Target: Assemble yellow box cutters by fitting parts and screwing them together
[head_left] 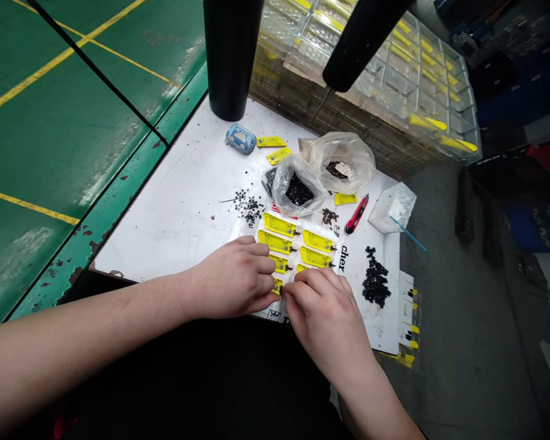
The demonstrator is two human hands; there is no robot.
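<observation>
Yellow plastic shells [275, 242] lie in two columns on a printed white sheet, most with a small dark piece at the right end. Around the nearest shell [277, 286] of the left column, my left hand [238, 278] is closed, its fingers covering much of it. My right hand [323, 308] pinches at that shell's right end, by a small black piece [281, 290]. Whatever sits between the right fingertips is hidden. Behind the shells stands an open plastic bag of small black parts [299, 189].
Loose black parts [376, 281] lie at the right, and small black beads [250, 206] at the left. A red cutter [357, 214], a white container [393, 208], a second bag [348, 159] and a blue case [241, 139] stand around. Black cylinders [231, 61] hang overhead; stacked trays [394, 73] rise behind.
</observation>
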